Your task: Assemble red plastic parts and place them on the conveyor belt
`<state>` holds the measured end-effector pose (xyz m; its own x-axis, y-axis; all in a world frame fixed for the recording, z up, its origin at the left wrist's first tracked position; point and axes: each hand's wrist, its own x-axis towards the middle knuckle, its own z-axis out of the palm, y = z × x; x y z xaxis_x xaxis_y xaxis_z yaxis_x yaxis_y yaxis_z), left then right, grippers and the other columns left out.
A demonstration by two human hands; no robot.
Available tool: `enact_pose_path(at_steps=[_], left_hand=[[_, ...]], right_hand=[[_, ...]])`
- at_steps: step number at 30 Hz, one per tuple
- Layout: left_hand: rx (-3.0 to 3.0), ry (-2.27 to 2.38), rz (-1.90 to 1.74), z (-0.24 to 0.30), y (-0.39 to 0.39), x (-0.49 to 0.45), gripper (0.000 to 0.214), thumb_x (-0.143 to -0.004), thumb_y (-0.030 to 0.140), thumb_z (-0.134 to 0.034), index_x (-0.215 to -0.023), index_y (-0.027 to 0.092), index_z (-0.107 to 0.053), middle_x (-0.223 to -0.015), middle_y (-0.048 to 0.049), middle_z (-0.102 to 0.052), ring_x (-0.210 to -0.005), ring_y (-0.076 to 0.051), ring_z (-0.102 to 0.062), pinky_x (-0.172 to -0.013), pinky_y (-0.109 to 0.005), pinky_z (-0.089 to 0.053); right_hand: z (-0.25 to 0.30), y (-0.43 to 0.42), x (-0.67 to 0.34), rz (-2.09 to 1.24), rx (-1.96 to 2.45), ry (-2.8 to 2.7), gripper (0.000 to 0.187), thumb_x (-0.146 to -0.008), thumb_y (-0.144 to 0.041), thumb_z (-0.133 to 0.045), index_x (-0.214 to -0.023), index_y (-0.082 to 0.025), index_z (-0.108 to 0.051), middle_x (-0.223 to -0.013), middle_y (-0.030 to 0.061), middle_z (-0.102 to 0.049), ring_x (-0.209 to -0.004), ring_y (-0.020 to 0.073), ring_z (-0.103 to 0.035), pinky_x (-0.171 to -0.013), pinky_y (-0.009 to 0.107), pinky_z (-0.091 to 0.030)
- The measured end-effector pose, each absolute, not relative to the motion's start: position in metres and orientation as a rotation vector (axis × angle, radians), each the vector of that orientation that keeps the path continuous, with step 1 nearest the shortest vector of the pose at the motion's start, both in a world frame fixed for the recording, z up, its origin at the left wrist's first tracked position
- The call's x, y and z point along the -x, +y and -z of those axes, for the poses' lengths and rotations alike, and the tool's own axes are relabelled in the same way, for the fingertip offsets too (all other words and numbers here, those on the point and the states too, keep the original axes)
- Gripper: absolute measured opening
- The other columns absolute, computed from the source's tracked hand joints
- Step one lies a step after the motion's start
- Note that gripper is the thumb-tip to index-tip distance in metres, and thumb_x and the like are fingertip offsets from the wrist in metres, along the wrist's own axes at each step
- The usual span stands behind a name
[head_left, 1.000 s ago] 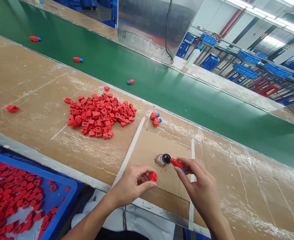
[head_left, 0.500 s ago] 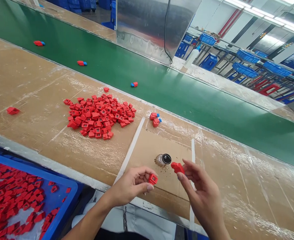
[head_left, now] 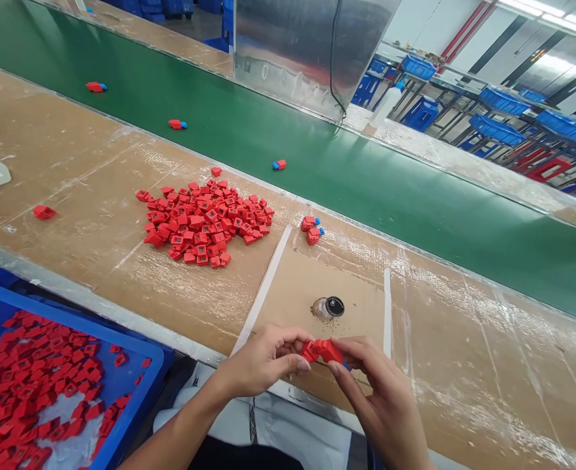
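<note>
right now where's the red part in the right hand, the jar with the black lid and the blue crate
Red part [head_left: 329, 350]: head view, on its upper face, held by the right hand [head_left: 383, 395]
Jar [head_left: 335, 306]: head view, on its black lid
Blue crate [head_left: 72, 318]: head view, on its far rim

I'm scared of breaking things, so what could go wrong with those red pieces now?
The red plastic pieces are pressed together between the left hand and the right hand, so they might slip and fall onto the cardboard-covered bench. A falling piece could hit the small glass jar just beyond them and scatter the brown specks around it. Fingers might also get pinched if the pieces snap together.
</note>
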<state>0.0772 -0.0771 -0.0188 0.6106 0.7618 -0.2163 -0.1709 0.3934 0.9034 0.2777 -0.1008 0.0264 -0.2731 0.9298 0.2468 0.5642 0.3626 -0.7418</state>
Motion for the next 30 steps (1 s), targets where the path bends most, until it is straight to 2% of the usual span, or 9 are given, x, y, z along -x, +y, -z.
enact_pose_path(at_steps=[6,11,19,24,30], left_hand=[[-1.038,0.686,-0.654,0.020,-0.077,-0.077,0.025,-0.088,0.026,-0.063,-0.109,0.015,-0.068,-0.075,0.0008,-0.055,-0.066,-0.011,-0.046,-0.062,-0.022,-0.037],[-1.126,0.735,-0.619,0.016,-0.076,-0.077,0.021,-0.089,0.022,-0.058,-0.106,0.015,-0.068,-0.069,0.0024,-0.054,-0.061,-0.011,-0.048,-0.058,-0.021,-0.038],[-1.332,0.861,-0.538,0.015,-0.074,-0.078,0.019,-0.090,0.018,-0.049,-0.094,0.016,-0.067,-0.065,0.0017,-0.059,-0.056,-0.011,-0.055,-0.054,-0.020,-0.043],[-1.313,0.838,-0.572,0.018,-0.073,-0.081,0.019,-0.092,0.022,-0.048,-0.090,0.015,-0.065,-0.067,0.0002,-0.059,-0.059,-0.012,-0.057,-0.056,-0.021,-0.046],[-1.266,0.803,-0.552,0.021,-0.069,-0.081,0.017,-0.092,0.023,-0.051,-0.093,0.015,-0.067,-0.068,0.0008,-0.059,-0.060,-0.011,-0.056,-0.056,-0.020,-0.046]], right_hand=[[-0.024,-0.103,-0.276,-0.717,1.285,-1.967,0.016,-0.094,-0.021,-0.059,-0.109,-0.024,-0.063,-0.096,0.0040,-0.066,-0.082,0.0160,-0.064,-0.069,0.023,-0.053],[-0.018,-0.104,-0.275,-0.746,1.298,-1.982,0.008,-0.096,-0.020,-0.056,-0.099,-0.023,-0.064,-0.091,0.0031,-0.063,-0.081,0.0151,-0.062,-0.069,0.023,-0.050],[-0.006,-0.109,-0.274,-0.881,1.331,-1.964,0.015,-0.100,-0.018,-0.048,-0.100,-0.022,-0.062,-0.089,0.0037,-0.059,-0.078,0.0151,-0.060,-0.070,0.024,-0.048],[-0.003,-0.107,-0.272,-0.909,1.339,-1.893,0.016,-0.100,-0.021,-0.046,-0.095,-0.021,-0.061,-0.090,0.0051,-0.058,-0.080,0.0168,-0.059,-0.072,0.026,-0.048],[-0.005,-0.106,-0.272,-0.885,1.328,-1.894,0.015,-0.100,-0.022,-0.046,-0.097,-0.021,-0.060,-0.090,0.0050,-0.057,-0.080,0.0173,-0.058,-0.072,0.028,-0.047]])
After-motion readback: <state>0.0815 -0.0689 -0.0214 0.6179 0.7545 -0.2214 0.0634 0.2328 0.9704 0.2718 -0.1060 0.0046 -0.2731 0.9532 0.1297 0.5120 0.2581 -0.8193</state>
